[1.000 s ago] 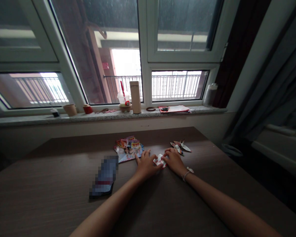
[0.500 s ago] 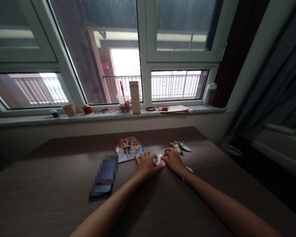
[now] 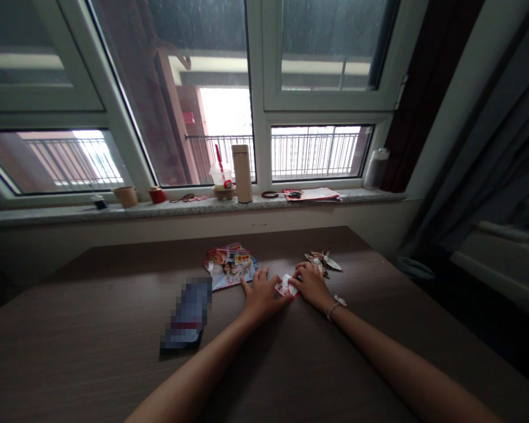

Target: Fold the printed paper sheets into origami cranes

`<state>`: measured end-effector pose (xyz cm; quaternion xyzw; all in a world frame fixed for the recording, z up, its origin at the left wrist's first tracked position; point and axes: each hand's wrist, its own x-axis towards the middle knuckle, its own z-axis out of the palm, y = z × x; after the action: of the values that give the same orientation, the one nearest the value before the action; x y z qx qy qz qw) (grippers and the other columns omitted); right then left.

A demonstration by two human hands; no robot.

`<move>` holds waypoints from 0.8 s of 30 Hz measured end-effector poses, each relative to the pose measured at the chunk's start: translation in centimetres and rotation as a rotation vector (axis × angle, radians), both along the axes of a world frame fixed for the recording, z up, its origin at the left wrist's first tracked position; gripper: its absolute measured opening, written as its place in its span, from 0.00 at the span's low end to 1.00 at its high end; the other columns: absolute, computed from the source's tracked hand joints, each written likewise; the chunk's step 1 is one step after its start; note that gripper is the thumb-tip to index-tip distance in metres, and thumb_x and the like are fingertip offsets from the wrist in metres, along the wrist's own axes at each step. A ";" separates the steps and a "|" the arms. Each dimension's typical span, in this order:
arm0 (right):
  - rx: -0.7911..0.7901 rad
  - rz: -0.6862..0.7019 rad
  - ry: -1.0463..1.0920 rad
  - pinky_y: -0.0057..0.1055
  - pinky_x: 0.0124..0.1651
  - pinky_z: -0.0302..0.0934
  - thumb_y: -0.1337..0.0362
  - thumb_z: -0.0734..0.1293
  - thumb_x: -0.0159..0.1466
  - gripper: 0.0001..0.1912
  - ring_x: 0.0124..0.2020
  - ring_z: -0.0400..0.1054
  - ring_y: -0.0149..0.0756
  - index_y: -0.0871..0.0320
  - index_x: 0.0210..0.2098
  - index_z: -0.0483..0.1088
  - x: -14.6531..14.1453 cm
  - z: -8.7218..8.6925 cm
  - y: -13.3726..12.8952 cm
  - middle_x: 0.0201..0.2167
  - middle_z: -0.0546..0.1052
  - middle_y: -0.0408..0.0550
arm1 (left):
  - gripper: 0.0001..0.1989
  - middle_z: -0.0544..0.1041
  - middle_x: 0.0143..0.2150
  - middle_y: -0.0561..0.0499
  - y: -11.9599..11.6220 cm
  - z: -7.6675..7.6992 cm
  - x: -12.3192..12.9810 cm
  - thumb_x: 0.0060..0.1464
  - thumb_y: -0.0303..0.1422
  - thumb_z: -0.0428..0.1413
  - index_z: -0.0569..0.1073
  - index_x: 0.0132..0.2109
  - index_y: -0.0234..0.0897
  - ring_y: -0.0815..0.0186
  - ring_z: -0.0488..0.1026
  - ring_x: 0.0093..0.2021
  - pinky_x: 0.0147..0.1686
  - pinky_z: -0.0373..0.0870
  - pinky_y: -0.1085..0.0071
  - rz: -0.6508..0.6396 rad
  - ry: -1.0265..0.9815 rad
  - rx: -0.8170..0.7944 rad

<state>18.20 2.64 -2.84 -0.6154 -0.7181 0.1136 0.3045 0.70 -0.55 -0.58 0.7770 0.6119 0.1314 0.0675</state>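
Note:
A small folded piece of white and red paper lies flat on the brown table between my hands. My left hand holds its left edge, thumb along the near side and index finger bent onto it, the other fingers spread on the tabletop. From the right, my right hand grips the opposite edge with curled fingers; a bracelet circles that wrist. Just beyond it sit several pointed origami pieces. Printed colour leaflets lie stacked past my left hand. Fingers hide parts of the paper's edges.
A phone with a pixelated screen lies left of my left forearm. Along the windowsill stand a beige thermos, a plastic cup with a red straw, a brown paper cup, scissors on papers and a bottle.
Both hands keep practically the same place on the folded paper. The whole view has shifted very slightly.

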 end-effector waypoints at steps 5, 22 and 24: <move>-0.021 -0.013 -0.005 0.41 0.58 0.52 0.58 0.69 0.61 0.08 0.54 0.60 0.47 0.57 0.33 0.74 0.0 0.2 0.0 0.49 0.71 0.52 | 0.26 0.58 0.69 0.42 0.0 -0.1 0.0 0.51 0.56 0.56 0.73 0.53 0.49 0.44 0.50 0.69 0.62 0.34 0.29 0.000 -0.012 0.014; -0.002 0.075 0.049 0.39 0.59 0.52 0.62 0.64 0.64 0.08 0.52 0.62 0.42 0.56 0.34 0.74 1.1 -0.3 0.7 0.47 0.73 0.49 | 0.16 0.58 0.70 0.53 -0.6 0.1 -0.1 0.50 0.52 0.61 0.79 0.46 0.60 0.44 0.53 0.68 0.62 0.29 0.28 -0.057 -0.065 0.154; 0.013 0.092 0.050 0.39 0.59 0.52 0.63 0.65 0.63 0.06 0.52 0.62 0.43 0.57 0.33 0.74 1.3 -0.4 0.7 0.47 0.73 0.49 | 0.16 0.59 0.70 0.53 -0.6 0.1 -0.1 0.50 0.52 0.61 0.79 0.46 0.60 0.44 0.54 0.67 0.61 0.30 0.28 -0.061 -0.058 0.171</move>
<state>19.47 3.35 -3.24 -0.5767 -0.7386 0.1381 0.3206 0.58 -1.14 -0.48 0.7942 0.5721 0.2035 0.0224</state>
